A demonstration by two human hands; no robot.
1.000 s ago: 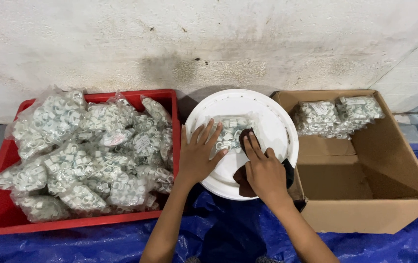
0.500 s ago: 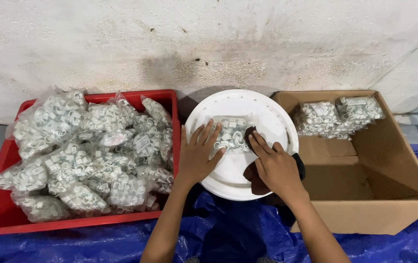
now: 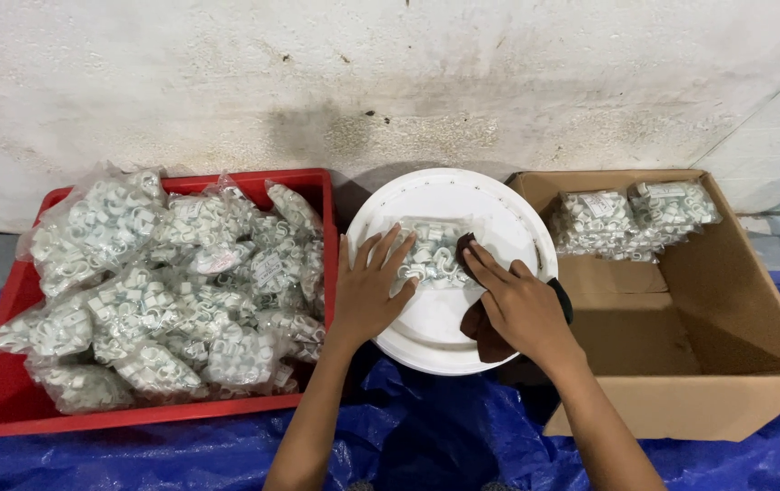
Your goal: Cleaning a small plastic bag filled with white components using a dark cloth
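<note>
I note a red rectangular plastic crate (image 3: 8, 400) as landmark, heaped with clear plastic bags of small white clips (image 3: 163, 282). To the right of the crate, well apart from it, I see an open brown cardboard box (image 3: 726, 364); two further clear packets of white clips (image 3: 631, 218) lie at its far end. Crate and box both rest on a crumpled blue plastic tarpaulin (image 3: 181, 459). Behind the crate rises a stained white plastered wall (image 3: 317, 82), with a dark smudge right of the crate.

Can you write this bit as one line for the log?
left hand: flat on bag of white clips | right hand: pressing dark cloth on bag | surface: white round lid
</note>
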